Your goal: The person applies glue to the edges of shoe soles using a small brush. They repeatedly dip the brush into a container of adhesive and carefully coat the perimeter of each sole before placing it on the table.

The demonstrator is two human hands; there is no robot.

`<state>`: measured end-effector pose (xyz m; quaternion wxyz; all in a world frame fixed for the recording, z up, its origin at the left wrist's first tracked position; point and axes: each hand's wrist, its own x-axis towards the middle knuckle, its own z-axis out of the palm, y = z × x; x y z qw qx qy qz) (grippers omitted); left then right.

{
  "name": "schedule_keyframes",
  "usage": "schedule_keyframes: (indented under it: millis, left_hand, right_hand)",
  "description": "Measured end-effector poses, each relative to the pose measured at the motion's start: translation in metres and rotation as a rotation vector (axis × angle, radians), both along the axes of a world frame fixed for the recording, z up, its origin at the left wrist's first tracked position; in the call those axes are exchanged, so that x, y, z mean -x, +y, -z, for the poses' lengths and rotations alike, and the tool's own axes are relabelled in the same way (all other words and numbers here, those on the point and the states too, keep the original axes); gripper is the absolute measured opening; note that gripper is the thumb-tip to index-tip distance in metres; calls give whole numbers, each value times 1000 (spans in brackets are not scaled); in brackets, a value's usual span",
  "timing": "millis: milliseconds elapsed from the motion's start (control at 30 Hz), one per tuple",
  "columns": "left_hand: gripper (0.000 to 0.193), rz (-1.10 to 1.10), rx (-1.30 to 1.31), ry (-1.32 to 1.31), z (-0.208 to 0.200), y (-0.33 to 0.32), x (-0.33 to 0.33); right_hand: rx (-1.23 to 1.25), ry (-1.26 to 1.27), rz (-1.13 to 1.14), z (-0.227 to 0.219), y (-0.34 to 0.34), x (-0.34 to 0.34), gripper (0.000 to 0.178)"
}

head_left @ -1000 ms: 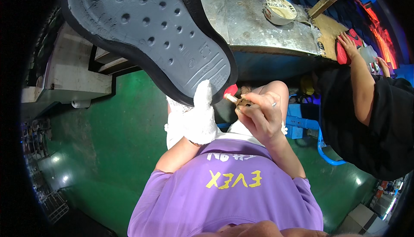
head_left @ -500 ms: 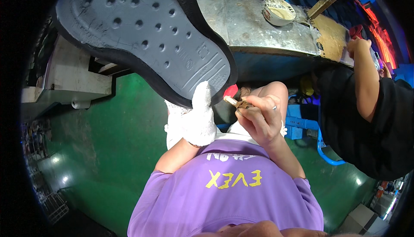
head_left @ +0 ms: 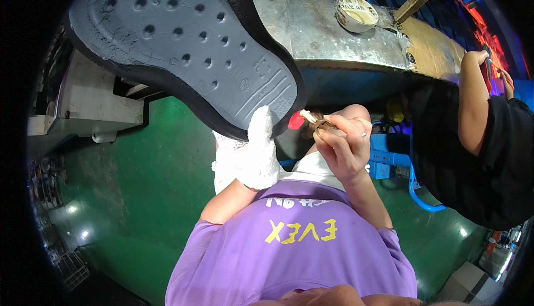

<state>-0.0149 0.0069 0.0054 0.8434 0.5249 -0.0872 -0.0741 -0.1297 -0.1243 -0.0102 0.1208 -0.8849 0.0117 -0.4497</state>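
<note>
My gloved left hand [head_left: 259, 158] presses its thumb on the heel of the shoe [head_left: 222, 83], sole facing me; my right hand [head_left: 346, 142] pinches the brush [head_left: 308, 117]; its pale tip has passed from below the red piece [head_left: 296, 121] to its upper side; so, I judge, another edge is being worked.
</note>
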Motion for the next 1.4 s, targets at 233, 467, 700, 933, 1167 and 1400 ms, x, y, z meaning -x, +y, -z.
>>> schedule_keyframes:
  millis: [233,467,700,933,1167,1400]
  left_hand:
    - [57,51,66,60,-2,-2,0]
    - [55,33,45,46,-1,-2,2]
    - [54,17,26,45,0,0,2]
    - [59,22,45,-24,6,0,3]
    - [59,-7,76,-10,4,-6,8]
    - [54,-30,-208,-212,18,-4,5]
  right_hand:
    - [-13,53,-92,3,14,2,23]
    - [-88,14,-72,0,14,3,21]
    - [-29,6,43,3,5,1,23]
    - [-20,26,42,2,7,3,24]
    - [-10,9,-15,5,12,8,24]
    - [5,8,102,5,-2,11,31]
